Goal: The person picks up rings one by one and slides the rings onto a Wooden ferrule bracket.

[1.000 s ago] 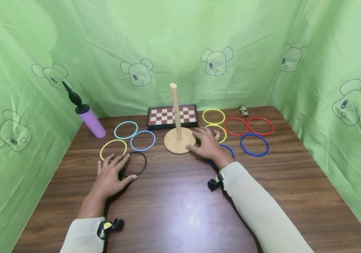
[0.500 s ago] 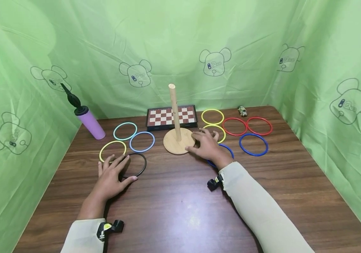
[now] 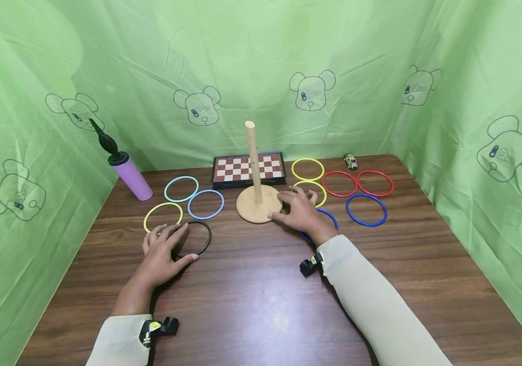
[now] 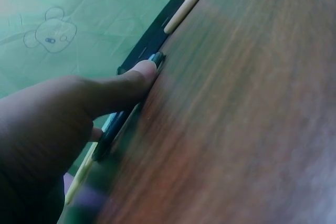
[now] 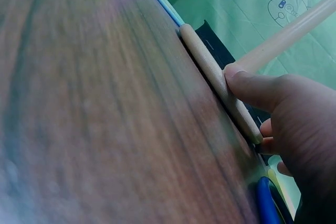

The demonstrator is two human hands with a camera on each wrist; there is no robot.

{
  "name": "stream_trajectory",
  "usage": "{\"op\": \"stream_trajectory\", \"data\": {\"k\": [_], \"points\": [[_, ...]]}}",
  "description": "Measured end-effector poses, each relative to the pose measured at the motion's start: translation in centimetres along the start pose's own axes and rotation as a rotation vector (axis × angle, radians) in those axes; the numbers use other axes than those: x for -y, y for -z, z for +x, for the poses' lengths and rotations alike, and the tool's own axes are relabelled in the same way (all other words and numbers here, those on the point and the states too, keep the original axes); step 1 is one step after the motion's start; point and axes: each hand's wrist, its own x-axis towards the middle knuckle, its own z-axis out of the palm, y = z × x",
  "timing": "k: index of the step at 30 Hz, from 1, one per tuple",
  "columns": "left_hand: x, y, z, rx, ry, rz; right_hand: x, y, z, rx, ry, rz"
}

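Observation:
In the head view my left hand (image 3: 162, 256) lies over the left side of a black ring (image 3: 208, 236). Its thumb is at the ring's near rim and its fingers are bent at the far left rim; the left wrist view has the thumb tip against the rim. My right hand (image 3: 302, 213) holds the right edge of a round wooden base (image 3: 249, 206), thumb at the front and fingertips at the side. From this base rises an upright wooden peg (image 3: 254, 157). The right wrist view shows the thumb (image 5: 236, 77) on the base edge, with fingers partly hidden.
Left of the peg lie yellow (image 3: 151, 211), turquoise (image 3: 181, 177) and light blue rings (image 3: 206, 191). Yellow, red (image 3: 375, 171) and dark blue rings (image 3: 366, 224) lie right. A checkered board (image 3: 231, 168), toy car (image 3: 351, 161) and purple pump (image 3: 134, 179) stand along the back.
The outer fingers of my left hand have drawn in slightly on the black ring. My right hand, the wooden stand and the rings stay in place.

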Motion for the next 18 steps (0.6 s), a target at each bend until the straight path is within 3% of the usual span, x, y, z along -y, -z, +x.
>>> {"op": "stream_trajectory", "data": {"k": [18], "points": [[0.21,-0.10,0.04,0.013,0.013,-0.068,-0.06,-0.09,0.04,-0.010,0.007,0.001]]}}
